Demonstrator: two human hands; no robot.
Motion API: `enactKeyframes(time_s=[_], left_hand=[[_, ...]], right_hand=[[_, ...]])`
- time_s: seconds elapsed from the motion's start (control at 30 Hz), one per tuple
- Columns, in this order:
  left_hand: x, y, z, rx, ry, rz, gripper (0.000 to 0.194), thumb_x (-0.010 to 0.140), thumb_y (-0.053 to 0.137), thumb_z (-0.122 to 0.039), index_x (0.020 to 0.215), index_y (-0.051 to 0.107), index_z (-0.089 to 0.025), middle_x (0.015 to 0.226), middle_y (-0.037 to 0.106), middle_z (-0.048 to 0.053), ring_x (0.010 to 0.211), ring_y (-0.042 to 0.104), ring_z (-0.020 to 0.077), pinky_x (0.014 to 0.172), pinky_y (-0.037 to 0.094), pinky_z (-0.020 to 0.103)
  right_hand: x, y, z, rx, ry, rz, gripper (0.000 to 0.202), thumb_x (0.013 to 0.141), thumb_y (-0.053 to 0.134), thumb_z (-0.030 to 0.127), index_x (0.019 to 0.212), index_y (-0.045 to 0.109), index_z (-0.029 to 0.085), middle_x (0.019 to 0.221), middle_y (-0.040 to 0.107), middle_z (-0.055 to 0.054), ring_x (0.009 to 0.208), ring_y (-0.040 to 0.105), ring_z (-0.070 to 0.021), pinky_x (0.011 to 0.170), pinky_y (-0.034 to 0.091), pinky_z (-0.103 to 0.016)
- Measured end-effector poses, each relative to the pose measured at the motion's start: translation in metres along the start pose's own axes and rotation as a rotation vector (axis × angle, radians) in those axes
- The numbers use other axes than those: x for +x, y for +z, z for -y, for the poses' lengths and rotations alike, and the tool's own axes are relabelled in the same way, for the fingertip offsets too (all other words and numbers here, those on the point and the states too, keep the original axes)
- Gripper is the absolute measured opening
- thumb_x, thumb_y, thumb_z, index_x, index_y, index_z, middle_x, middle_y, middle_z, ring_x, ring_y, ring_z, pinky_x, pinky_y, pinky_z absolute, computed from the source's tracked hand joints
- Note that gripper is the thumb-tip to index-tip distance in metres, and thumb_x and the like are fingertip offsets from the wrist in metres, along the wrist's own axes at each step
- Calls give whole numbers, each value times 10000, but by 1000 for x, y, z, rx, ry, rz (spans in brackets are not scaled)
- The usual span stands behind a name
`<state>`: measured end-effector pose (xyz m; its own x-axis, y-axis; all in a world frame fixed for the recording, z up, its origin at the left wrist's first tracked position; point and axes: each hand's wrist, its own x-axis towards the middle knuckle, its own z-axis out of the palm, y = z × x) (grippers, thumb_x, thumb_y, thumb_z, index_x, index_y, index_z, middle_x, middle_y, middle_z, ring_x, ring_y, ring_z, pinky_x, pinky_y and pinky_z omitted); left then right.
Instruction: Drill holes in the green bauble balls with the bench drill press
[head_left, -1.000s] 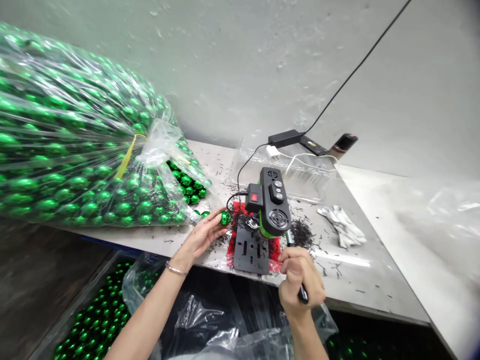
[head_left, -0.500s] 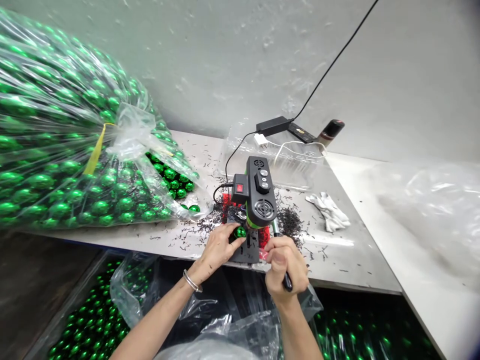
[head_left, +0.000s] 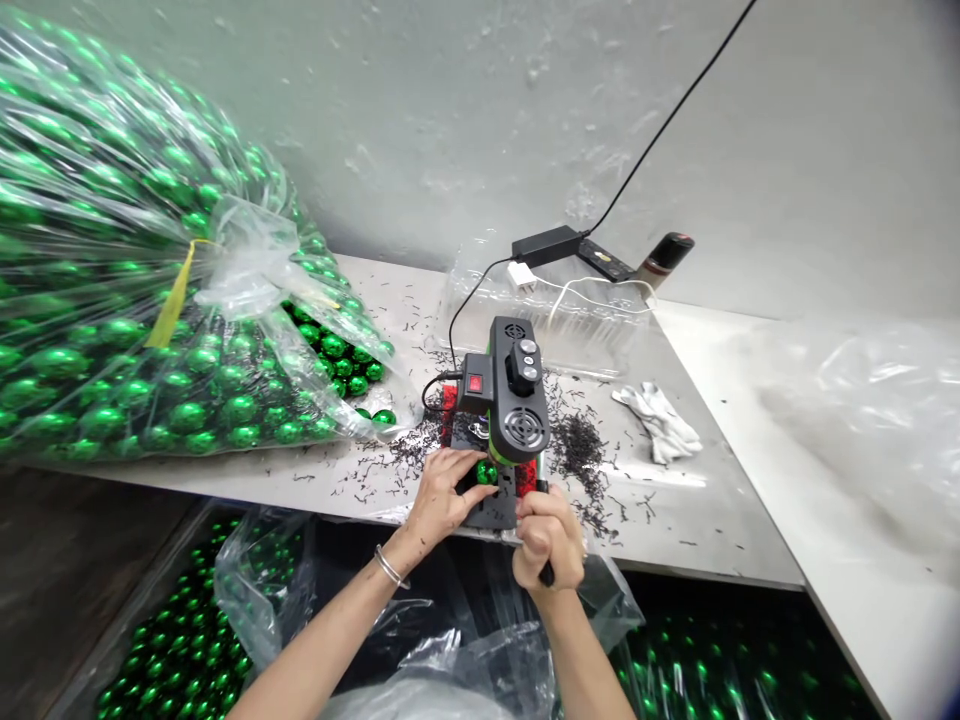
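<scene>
My left hand (head_left: 444, 493) pinches a shiny green ball (head_left: 487, 472) between thumb and fingertips, under the front end of a small black bench machine (head_left: 519, 385). This machine has two round grilles, silver buttons and a side box with a red switch (head_left: 475, 383). Below it, a dark base plate (head_left: 491, 512) rests at the table's front edge. My right hand (head_left: 551, 538) is wrapped round a black handle (head_left: 547, 574), just right of the plate. What that handle joins to is mostly hidden. Red pieces (head_left: 526, 477) show beside the plate.
A large clear bag (head_left: 135, 300) of green balls leans at the left, with loose balls by its opening. Dark shavings (head_left: 576, 445) litter the table. White gloves (head_left: 660, 422), a clear plastic tray (head_left: 585, 340) and a black power adapter (head_left: 547, 245) lie beyond. More green balls (head_left: 176, 640) sit below.
My right hand has shifted left with the handle, closer to the machine. My left hand keeps its pinch on the ball, which sits slightly lower and further right.
</scene>
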<state>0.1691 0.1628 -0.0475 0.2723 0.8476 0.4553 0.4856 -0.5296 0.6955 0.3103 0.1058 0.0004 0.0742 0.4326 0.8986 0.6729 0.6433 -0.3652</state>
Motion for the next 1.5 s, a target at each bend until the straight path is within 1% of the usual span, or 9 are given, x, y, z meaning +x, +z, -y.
enactKeyframes(time_s=[0.33, 0.53, 0.67, 0.8, 1.0, 1.07, 1.17, 1.33, 1.5], left_hand=[[0, 3, 1, -4, 15, -28, 331, 838, 705, -425, 1078, 699, -198, 1020, 740, 105, 965, 665, 260, 913, 494, 459], [2, 3, 0, -17, -11, 7, 347, 812, 738, -393, 1093, 704, -192, 1041, 740, 109, 981, 663, 268, 927, 493, 471], [6, 3, -3, -45, -54, 9, 359, 766, 791, -338, 1082, 713, -186, 1035, 748, 94, 986, 660, 268, 928, 497, 467], [-8, -4, -10, -43, -107, -58, 356, 788, 769, -363, 1101, 706, -206, 1048, 743, 81, 995, 654, 259, 917, 510, 451], [-48, -38, -17, 121, 103, -56, 712, 759, 659, -652, 1294, 588, -188, 1175, 678, 148, 1082, 616, 300, 924, 499, 473], [-38, -56, -8, 221, 97, -93, 677, 824, 597, -638, 1324, 560, -182, 1219, 654, 160, 1116, 599, 304, 930, 488, 469], [3, -86, 12, 427, -48, -137, 373, 978, 488, -383, 1265, 595, -170, 1192, 669, 148, 1117, 599, 282, 933, 467, 436], [63, -118, 35, 683, -291, 270, 151, 846, 673, -217, 962, 708, -127, 958, 722, 175, 1005, 648, 340, 852, 462, 415], [66, -123, 38, 491, -345, 259, 295, 870, 658, -292, 1128, 677, -151, 990, 734, 137, 933, 684, 289, 793, 484, 355]], right_hand=[[-14, 17, -5, 75, 46, -148, 331, 998, 317, 238, 695, 446, 201, 729, 524, 8, 627, 566, -114, 721, 502, -363], [-16, 14, -8, -4, -11, -37, 311, 986, 332, 198, 697, 450, 202, 715, 517, 14, 655, 581, -116, 796, 507, -374], [12, 1, 3, 46, -3, -17, 296, 958, 376, 156, 680, 471, 194, 700, 536, 0, 632, 549, -118, 647, 470, -306], [61, -14, 26, 76, 175, 16, 280, 925, 449, 110, 660, 490, 192, 651, 539, 7, 626, 557, -123, 580, 415, -272], [80, -15, 39, 113, 226, 22, 300, 924, 457, 85, 643, 465, 191, 624, 508, 21, 634, 543, -112, 605, 404, -268], [72, -12, 37, 117, 216, 3, 301, 919, 453, 66, 645, 461, 190, 624, 504, 22, 637, 541, -111, 597, 394, -267], [64, -9, 34, 123, 193, -5, 296, 907, 455, 41, 651, 458, 189, 621, 493, 23, 651, 551, -115, 593, 390, -265], [62, -10, 33, 97, 161, 11, 280, 895, 449, 20, 672, 469, 187, 651, 519, 15, 651, 557, -113, 597, 401, -265], [61, -10, 32, 80, 126, 5, 265, 880, 442, 0, 694, 489, 183, 653, 519, 18, 617, 538, -104, 567, 395, -254]])
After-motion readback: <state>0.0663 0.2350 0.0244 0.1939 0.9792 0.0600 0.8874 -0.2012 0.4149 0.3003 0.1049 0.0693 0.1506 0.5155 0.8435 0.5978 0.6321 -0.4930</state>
